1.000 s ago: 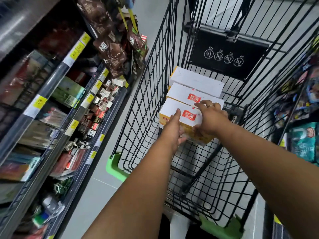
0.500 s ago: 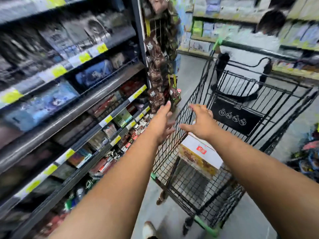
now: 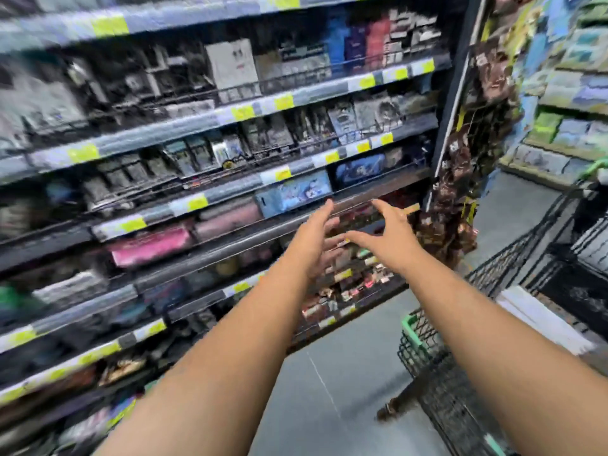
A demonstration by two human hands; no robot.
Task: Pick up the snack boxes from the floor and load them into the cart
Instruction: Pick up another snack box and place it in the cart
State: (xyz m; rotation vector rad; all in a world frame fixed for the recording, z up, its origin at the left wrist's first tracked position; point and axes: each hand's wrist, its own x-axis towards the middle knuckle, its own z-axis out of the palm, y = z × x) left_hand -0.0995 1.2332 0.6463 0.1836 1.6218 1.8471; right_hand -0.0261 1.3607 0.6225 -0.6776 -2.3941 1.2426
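My left hand (image 3: 312, 240) and my right hand (image 3: 388, 236) are stretched out in front of me, both empty, fingers spread and relaxed, palms turned toward each other. They hover in front of the shop shelves. The black wire cart (image 3: 513, 271) with green corner bumpers stands at the right edge, below and to the right of my hands. The white top of a snack box (image 3: 539, 319) shows inside it. The view is blurred by motion.
Tall shelves (image 3: 204, 205) with packaged goods and yellow price tags fill the left and centre. A hanging strip of brown snack packs (image 3: 460, 179) sits at the shelf end. Grey floor (image 3: 332, 373) lies between shelves and cart. More shelves (image 3: 566, 103) stand at the far right.
My hands let go of the snack box in the cart and lifted away empty. My view swung left from the cart to the shelves, so the cart now sits at the right edge.
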